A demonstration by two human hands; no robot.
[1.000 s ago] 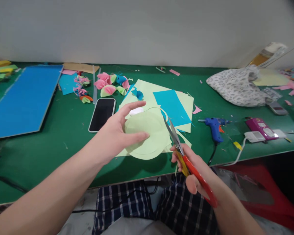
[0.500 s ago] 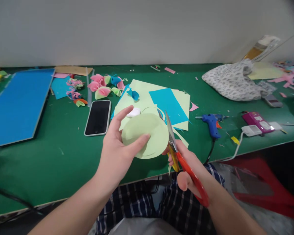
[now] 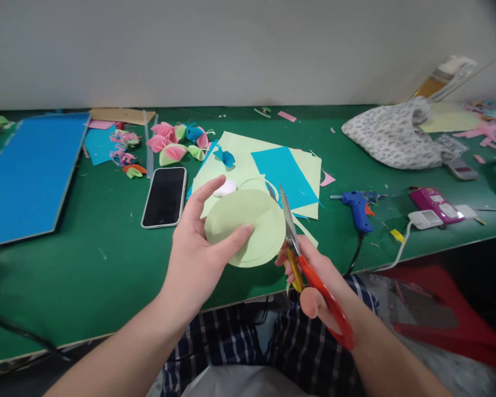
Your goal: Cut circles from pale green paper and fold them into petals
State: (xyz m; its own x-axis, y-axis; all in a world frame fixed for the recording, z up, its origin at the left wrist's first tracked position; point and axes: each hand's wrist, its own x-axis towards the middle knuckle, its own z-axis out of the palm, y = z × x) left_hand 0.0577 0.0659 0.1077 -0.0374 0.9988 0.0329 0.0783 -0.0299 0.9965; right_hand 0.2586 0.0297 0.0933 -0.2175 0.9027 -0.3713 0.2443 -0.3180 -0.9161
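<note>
A pale green paper disc (image 3: 264, 231) is held by my left hand (image 3: 202, 237), thumb on top and the other fingers at its left edge and beneath. My right hand (image 3: 314, 275) grips scissors (image 3: 320, 286) with red and yellow handles; their blades are parted and point away from me at the disc's right edge. A thin pale green strip curls behind the disc near the blades. Under and beyond it lie pale green sheets (image 3: 240, 149), a blue sheet (image 3: 285, 171) and a small white oval piece (image 3: 226, 188).
A phone (image 3: 164, 197), folded paper petals (image 3: 171, 144) and a blue board (image 3: 33, 176) are to the left. On the right lie a blue glue gun (image 3: 357, 209) with a cord, a purple device (image 3: 434, 205) and a patterned cloth bundle (image 3: 392, 135) on the green table (image 3: 107, 286).
The disc and both hands are nearly where they were. The whole view has shifted very slightly.
</note>
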